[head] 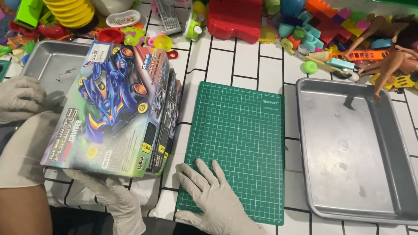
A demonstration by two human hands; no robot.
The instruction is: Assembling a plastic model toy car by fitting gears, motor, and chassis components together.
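My left hand (109, 200), in a white glove, grips the near bottom edge of a stack of toy car kit boxes (111, 107). The top box shows a blue racing car. The stack is tilted up over the left metal tray (54, 60). My right hand (218, 204), also gloved, lies flat with fingers spread on the near left corner of a green cutting mat (241, 131) and holds nothing. Another person's gloved hand (6, 101) rests by the left tray, and a second gloved forearm (24, 155) reaches under the boxes' left side.
An empty metal tray (360, 159) lies right of the mat on the white tiled table (246, 59). Along the far edge are piled toys: yellow cups (68, 1), a red plastic block (235, 11), building bricks (328, 21), dolls (402, 55).
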